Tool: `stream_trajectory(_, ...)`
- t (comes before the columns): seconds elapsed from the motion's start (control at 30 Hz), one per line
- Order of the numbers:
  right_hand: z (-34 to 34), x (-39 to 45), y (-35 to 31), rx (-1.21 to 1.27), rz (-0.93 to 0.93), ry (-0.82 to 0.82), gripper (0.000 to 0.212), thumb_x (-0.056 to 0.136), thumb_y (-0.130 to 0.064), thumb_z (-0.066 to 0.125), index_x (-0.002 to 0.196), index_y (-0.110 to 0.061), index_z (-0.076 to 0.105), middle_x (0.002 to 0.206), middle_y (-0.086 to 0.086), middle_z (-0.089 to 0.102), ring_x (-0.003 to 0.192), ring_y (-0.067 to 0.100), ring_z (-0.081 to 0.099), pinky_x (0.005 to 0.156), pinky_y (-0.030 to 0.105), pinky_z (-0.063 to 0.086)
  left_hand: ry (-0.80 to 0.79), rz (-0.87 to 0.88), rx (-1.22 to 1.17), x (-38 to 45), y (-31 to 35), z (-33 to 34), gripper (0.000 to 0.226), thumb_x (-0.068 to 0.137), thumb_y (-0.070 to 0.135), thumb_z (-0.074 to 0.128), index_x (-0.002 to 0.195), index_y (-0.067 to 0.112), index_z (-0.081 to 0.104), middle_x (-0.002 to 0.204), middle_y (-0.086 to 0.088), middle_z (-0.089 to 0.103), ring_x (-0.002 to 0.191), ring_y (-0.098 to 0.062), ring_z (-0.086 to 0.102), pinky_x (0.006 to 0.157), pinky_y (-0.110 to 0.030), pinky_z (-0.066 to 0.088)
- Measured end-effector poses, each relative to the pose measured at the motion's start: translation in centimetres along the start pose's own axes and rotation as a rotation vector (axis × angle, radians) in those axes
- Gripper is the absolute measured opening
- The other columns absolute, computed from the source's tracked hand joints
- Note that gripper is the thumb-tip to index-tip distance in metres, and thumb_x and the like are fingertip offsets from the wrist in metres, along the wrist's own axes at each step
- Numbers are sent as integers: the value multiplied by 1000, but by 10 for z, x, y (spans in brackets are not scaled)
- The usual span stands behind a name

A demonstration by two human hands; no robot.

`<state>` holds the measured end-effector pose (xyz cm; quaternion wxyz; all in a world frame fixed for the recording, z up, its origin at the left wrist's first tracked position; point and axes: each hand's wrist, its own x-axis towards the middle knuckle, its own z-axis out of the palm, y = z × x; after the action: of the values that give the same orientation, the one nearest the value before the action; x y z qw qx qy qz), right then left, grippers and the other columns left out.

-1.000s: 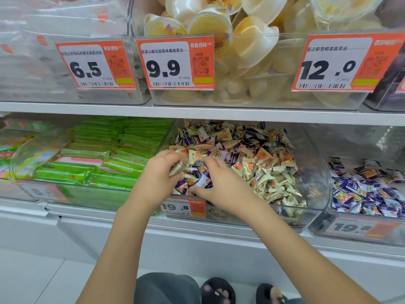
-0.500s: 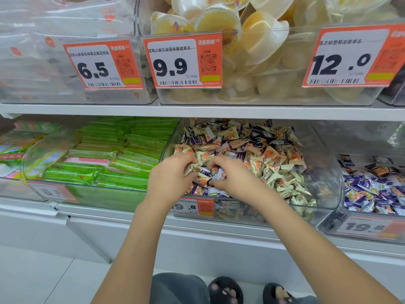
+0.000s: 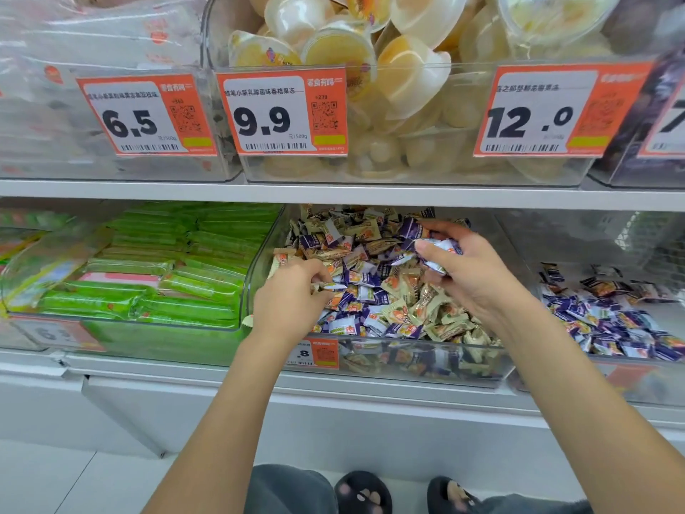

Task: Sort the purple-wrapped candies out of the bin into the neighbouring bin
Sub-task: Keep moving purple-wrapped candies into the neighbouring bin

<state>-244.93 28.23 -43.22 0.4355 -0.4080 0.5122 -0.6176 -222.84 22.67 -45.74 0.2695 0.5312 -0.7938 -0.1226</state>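
- Right hand (image 3: 470,276): raised over the right half of the mixed bin (image 3: 389,365); fingers (image 3: 432,252) curled and pinching a small bunch of purple-wrapped candies (image 3: 444,250), held clear above the heap.
- Left hand (image 3: 289,302): low at the front left of the same bin, palm down; fingers bent into the heap and closed on a beige-wrapped candy (image 3: 326,287), touching the sweets around it.
- Mixed bin: clear plastic, on the lower shelf, under both hands; holds beige and purple wrappers jumbled together, purple ones lying between the two hands and beyond the fingertips toward the back.
- Neighbouring bin (image 3: 611,383): clear, just right of the right hand; holds a shallow layer of sorted purple candies (image 3: 611,317), with bare bottom behind them.
- Green-packet bin (image 3: 122,328): just left of the left hand, stacked with long green packets.
- Upper shelf (image 3: 333,191), above both hands: clear bins of pale jelly cups (image 3: 407,68), fronted by orange price tags (image 3: 281,115) reading 6.5, 9.9 and 12.0.
- Below the arms: two dark slippers (image 3: 363,493) on a pale floor.
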Motion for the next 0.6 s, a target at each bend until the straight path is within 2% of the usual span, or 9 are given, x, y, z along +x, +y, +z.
stream_trajectory(0.07, -11, -5, -6, 6, -24, 37, 22, 88, -6, 64, 105, -19, 62, 99, 3, 59, 70, 7, 62, 51, 17, 46, 16, -11, 26, 0, 5, 2, 11, 82, 30, 67, 85, 33, 57, 90, 11, 59, 85, -17, 57, 63, -28, 42)
stream_trajectory(0.17, -32, -17, -18, -76, -63, 127, 22, 88, -9, 64, 108, -17, 61, 90, -2, 65, 69, 2, 65, 59, 20, 53, 120, 16, 31, 0, 15, 2, 13, 82, 36, 66, 82, 26, 57, 69, 11, 54, 77, -20, 54, 61, -30, 41)
stream_trajectory(0.2, -41, -22, -21, -134, -87, 176, 19, 88, -12, 66, 105, -19, 62, 89, -2, 66, 71, 5, 65, 65, 24, 55, 156, 59, 15, 0, 19, 2, 14, 81, 35, 67, 80, 24, 58, 66, 13, 51, 77, -20, 52, 62, -31, 39)
stream_trajectory(0.27, -61, -33, -28, -267, -146, 276, 13, 86, -17, 69, 94, -26, 63, 93, 4, 68, 76, 11, 63, 74, 31, 54, 176, 158, -27, -1, 30, 3, 14, 82, 32, 68, 79, 22, 59, 72, 13, 55, 81, -18, 51, 64, -31, 37)
stream_trajectory(0.3, -72, -39, -31, -311, -179, 308, 12, 86, -19, 69, 91, -28, 63, 93, 5, 67, 75, 10, 62, 73, 28, 53, 171, 190, -56, -1, 37, 5, 13, 82, 32, 68, 80, 21, 60, 75, 12, 57, 81, -17, 51, 65, -31, 39)
stream_trajectory(0.37, -93, -49, -35, -377, -241, 345, 14, 87, -19, 68, 93, -32, 65, 91, 0, 66, 67, 0, 60, 62, 14, 51, 169, 221, -128, -3, 54, 11, 14, 83, 31, 68, 80, 21, 59, 73, 16, 52, 78, -14, 50, 63, -30, 39)
stream_trajectory(0.4, -104, -52, -36, -400, -253, 364, 17, 87, -18, 67, 97, -32, 65, 92, -2, 66, 66, -2, 60, 57, 12, 48, 161, 229, -165, -3, 63, 15, 14, 84, 31, 67, 80, 22, 58, 72, 18, 49, 75, -13, 49, 62, -29, 37)
stream_trajectory(0.5, -136, -58, -31, -497, -208, 417, 19, 91, -18, 62, 97, -36, 66, 95, -8, 63, 72, 9, 54, 59, 22, 45, 103, 228, -297, -5, 92, 28, 12, 84, 31, 68, 81, 24, 58, 69, 16, 49, 68, -9, 48, 59, -29, 40)
stream_trajectory(0.6, -157, -58, -21, -577, -140, 416, 22, 95, -18, 54, 91, -37, 66, 94, -9, 61, 69, 4, 52, 55, 19, 41, 45, 220, -411, -8, 117, 40, 10, 82, 33, 69, 81, 29, 59, 69, 8, 55, 66, -8, 52, 61, -30, 44)
